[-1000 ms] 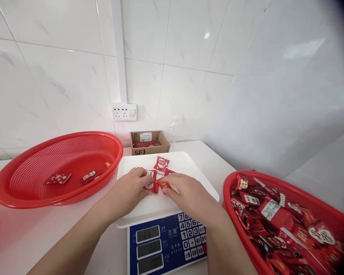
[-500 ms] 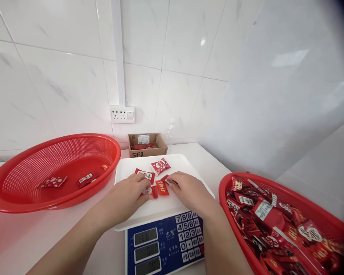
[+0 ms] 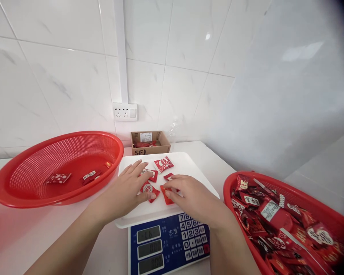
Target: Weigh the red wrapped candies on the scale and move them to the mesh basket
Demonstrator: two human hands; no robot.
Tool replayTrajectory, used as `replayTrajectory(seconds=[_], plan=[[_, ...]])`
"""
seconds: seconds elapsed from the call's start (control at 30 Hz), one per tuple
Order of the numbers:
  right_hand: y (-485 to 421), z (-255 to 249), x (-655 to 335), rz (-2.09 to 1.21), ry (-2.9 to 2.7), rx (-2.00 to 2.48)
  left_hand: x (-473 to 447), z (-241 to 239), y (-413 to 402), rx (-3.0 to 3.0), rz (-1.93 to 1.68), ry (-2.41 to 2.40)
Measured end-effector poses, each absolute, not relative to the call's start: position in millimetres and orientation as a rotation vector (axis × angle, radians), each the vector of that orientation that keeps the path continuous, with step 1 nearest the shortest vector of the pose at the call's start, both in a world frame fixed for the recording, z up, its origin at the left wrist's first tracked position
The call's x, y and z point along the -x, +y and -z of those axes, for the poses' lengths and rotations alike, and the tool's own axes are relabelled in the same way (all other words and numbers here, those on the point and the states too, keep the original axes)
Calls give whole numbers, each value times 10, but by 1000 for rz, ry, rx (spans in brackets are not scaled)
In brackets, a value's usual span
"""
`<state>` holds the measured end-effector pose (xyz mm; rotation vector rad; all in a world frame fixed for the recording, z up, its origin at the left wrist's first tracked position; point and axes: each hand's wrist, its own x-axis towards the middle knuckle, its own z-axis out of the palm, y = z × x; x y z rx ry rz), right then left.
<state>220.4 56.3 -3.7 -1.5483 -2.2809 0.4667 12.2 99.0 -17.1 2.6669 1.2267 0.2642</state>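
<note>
Several small red candy packets lie on the white weighing tray [image 3: 137,212] of a digital scale [image 3: 172,248]. My left hand [image 3: 126,191] is spread open over the tray's left side. Its fingertips reach over a red and white packet [image 3: 152,175], and its thumb is close to a round-printed packet [image 3: 148,188]. My right hand [image 3: 189,193] is curved above an orange-red packet [image 3: 167,199], thumb and forefinger apart at its edge and partly covering it. A small dark red packet [image 3: 168,176] lies just beyond those fingers. Farther back sits a heart-patterned packet [image 3: 164,164].
A red perforated basket [image 3: 74,141] with a few packets stands left. Another red basket [image 3: 292,189], heaped with packets, stands right. Behind the scale is a cardboard box [image 3: 151,149] against the tiled wall, below a socket [image 3: 125,112].
My left fingers have spread and lifted off the packets. My right hand has left the small dark red packet and moved onto the orange-red one, which has shifted. The view has turned slightly left.
</note>
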Motion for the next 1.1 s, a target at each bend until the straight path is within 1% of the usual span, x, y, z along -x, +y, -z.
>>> replayTrajectory(seconds=[0.13, 0.23, 0.5, 0.7, 0.77, 0.9, 0.97, 1.1], plan=[[553, -6, -2264, -401, -2137, 1735, -85, 153, 967, -2678, -287, 1170], [560, -4, -2278, -416, -2106, 1801, -75, 142, 944, -2674, -241, 1141], [463, -37, -2162, -505, -2195, 1735, -113, 64, 853, -2711, -130, 1092], [428, -33, -2019, -638, -2324, 1590, -86, 114, 900, -2724, -254, 1223], [474, -1, -2054, -568, -2263, 1588, -72, 126, 926, -2706, -287, 1265], [563, 48, -2138, -369, -2138, 1812, -79, 147, 974, -2680, -318, 1326], [559, 49, -2142, -388, -2169, 1833, -100, 172, 1006, -2668, -319, 1316], [507, 38, -2109, -505, -2223, 1642, -135, 239, 1076, -2633, -269, 1278]])
